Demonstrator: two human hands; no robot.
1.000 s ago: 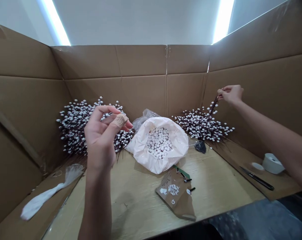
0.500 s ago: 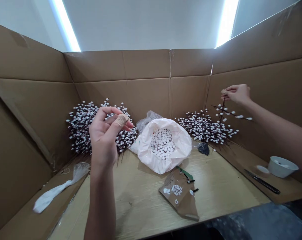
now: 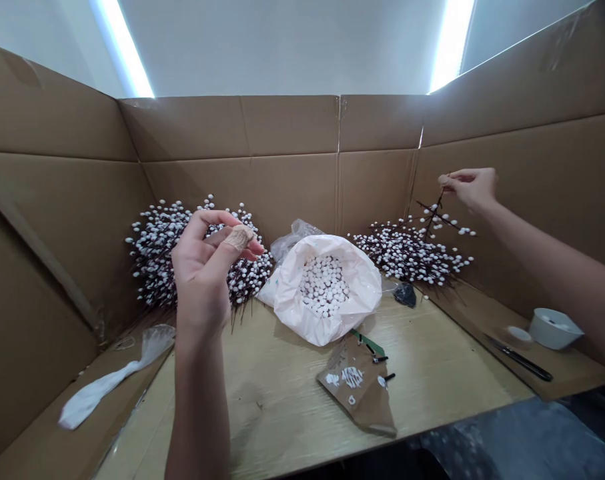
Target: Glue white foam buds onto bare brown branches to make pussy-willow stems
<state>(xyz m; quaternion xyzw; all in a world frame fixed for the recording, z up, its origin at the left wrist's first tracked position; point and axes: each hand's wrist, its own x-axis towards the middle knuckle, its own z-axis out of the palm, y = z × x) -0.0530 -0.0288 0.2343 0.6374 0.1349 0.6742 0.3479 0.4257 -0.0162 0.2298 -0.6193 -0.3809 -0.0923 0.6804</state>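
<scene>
In the head view, my right hand (image 3: 475, 187) pinches the thin brown stem of an artificial berry branch (image 3: 435, 215). The branch hangs downward, its white berries just over a pile of similar berry branches (image 3: 412, 255) at the back right. My left hand (image 3: 205, 263) is raised at centre left, thumb and fingers pressed together; a beige wrap covers the thumb. Anything within that pinch is too small or hidden to make out. Behind this hand lies a larger bunch of white berry branches (image 3: 155, 250). A white plastic bag (image 3: 295, 323) full of loose white berries stands open in the middle.
Cardboard walls (image 3: 292, 127) enclose the table (image 3: 277, 413). In front of the bag lies a cardboard piece (image 3: 365, 400) with white smears and small black bits. At right are a white tub (image 3: 555, 330) and a black-handled knife (image 3: 525, 362); at left, a knotted white bag (image 3: 97, 397).
My right hand has shifted slightly left, and the hanging berry branch has swung left over the right pile. My left hand keeps its pinch. The view has moved a little.
</scene>
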